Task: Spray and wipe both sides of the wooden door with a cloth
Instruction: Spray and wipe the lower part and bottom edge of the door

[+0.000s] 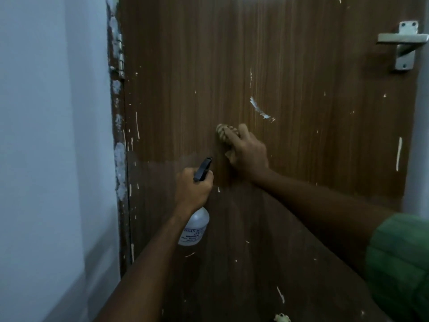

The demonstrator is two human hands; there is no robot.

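cloth (224,134) in right hand (249,154) grip, on door (290,66)

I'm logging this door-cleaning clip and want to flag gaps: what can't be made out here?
- Cloth, head view: mostly hidden under the right hand; only a striped bit shows.
- Bottle label: blurred, too small to read; the left hand covers its neck.
- Door: top and bottom cut off by the frame; its other side is unseen.
- Handle: clipped at the right edge.
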